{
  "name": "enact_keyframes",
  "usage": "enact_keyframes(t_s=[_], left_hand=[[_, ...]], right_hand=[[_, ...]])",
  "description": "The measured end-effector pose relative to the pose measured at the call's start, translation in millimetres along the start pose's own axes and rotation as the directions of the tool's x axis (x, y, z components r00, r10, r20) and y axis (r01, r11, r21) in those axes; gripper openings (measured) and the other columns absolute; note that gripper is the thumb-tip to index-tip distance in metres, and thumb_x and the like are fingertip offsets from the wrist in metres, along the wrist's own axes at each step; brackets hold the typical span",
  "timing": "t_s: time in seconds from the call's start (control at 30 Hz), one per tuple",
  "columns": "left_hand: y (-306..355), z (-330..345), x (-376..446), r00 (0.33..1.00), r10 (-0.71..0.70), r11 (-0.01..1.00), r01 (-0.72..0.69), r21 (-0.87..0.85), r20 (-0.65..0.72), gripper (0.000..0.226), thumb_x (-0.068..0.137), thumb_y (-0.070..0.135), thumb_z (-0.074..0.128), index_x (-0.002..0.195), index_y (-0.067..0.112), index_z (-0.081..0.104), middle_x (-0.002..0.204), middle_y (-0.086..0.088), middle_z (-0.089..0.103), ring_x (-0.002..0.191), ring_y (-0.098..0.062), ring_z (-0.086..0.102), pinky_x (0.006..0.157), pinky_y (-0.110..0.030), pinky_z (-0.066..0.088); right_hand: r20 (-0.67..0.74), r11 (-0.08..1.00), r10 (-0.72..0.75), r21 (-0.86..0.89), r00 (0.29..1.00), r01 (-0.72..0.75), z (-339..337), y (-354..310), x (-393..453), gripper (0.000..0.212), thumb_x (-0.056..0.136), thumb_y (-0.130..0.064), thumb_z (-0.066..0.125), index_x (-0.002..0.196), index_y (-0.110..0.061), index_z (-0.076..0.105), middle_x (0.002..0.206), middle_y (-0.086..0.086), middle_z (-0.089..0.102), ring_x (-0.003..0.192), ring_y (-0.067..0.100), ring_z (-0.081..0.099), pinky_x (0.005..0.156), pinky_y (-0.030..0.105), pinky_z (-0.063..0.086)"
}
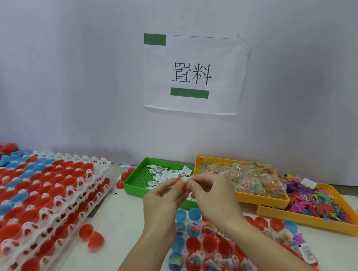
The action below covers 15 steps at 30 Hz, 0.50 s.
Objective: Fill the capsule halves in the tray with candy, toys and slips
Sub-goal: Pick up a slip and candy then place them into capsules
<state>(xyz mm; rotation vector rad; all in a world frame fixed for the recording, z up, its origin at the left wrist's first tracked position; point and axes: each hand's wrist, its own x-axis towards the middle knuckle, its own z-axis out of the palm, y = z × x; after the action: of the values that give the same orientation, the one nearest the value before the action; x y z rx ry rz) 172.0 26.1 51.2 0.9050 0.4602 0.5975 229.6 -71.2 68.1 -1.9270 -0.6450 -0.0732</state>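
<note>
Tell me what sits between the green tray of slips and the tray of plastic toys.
In the head view, the yellow tray of wrapped candy sits between the green tray and the toy tray, its right edge overlapping the toy tray.

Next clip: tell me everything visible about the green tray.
The green tray is a shallow rectangular plastic tray with raised walls and a perforated floor. It sits flat on the table by the wall, left of a yellow tray. Small white printed paper slips lie scattered inside. Both hands hide its near right corner.
</note>
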Motion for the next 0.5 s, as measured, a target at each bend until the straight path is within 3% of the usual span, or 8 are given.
enact_keyframes(t_s=[0.17,0.3,0.37,0.43,0.5], left_hand=[[23.0,-21.0,28.2,0.994,0.031,0.998,-0.036,-0.046,-0.106,0.009,0.090,-0.002,0.061,0.098,-0.006,0.063,0.085,-0.016,0.067,0.076,-0.025,0.069,0.068,-0.024,0.061],[32.1,-26.7,44.2,0.989,0.085,0.996,-0.087,-0.010,-0.125,0.006,0.093,0.000,0.058,0.090,0.001,0.063,0.076,-0.011,0.064,0.065,-0.019,0.066,0.061,-0.019,0.058],[30.0,-27.2,46.9,0.990,0.098,0.995,-0.096,0.028,-0.104,0.006,0.093,0.001,0.059,0.094,0.000,0.064,0.077,-0.011,0.065,0.065,-0.018,0.065,0.064,-0.022,0.058],[26.3,-28.4,47.4,0.992,0.103,0.992,-0.097,0.079,-0.079,0.010,0.092,0.002,0.060,0.101,-0.001,0.065,0.081,-0.012,0.067,0.070,-0.020,0.066,0.069,-0.026,0.056],[23.4,-28.4,47.4,0.992,0.106,0.985,-0.096,0.141,-0.066,0.012,0.092,0.004,0.062,0.103,0.001,0.066,0.087,-0.014,0.069,0.077,-0.022,0.068,0.071,-0.028,0.055]], right_hand=[[0.090,0.950,-0.057,-0.302,0.994,0.082,13.9,9.1,39.6,0.020,0.097,-0.015,0.058,0.091,-0.013,0.078,0.084,-0.002,0.074,0.076,0.010,0.061,0.078,0.025,0.044],[0.305,0.763,-0.030,-0.608,0.952,0.218,34.1,17.7,68.5,0.017,0.095,-0.018,0.060,0.104,-0.016,0.075,0.110,0.001,0.072,0.108,0.022,0.058,0.100,0.042,0.041],[0.383,0.604,-0.012,-0.733,0.923,0.312,45.4,19.4,78.0,0.009,0.091,-0.012,0.062,0.087,-0.016,0.069,0.093,0.001,0.067,0.103,0.026,0.054,0.099,0.048,0.034],[0.430,0.475,0.017,-0.798,0.903,0.371,55.1,20.4,83.4,0.026,0.085,-0.006,0.060,0.066,-0.018,0.047,0.071,-0.001,0.050,0.088,0.026,0.048,0.095,0.049,0.030],[0.471,0.406,0.041,-0.813,0.881,0.417,62.1,22.1,87.4,0.034,0.085,-0.005,0.059,0.065,-0.020,0.036,0.068,-0.002,0.043,0.081,0.024,0.047,0.098,0.051,0.028]])
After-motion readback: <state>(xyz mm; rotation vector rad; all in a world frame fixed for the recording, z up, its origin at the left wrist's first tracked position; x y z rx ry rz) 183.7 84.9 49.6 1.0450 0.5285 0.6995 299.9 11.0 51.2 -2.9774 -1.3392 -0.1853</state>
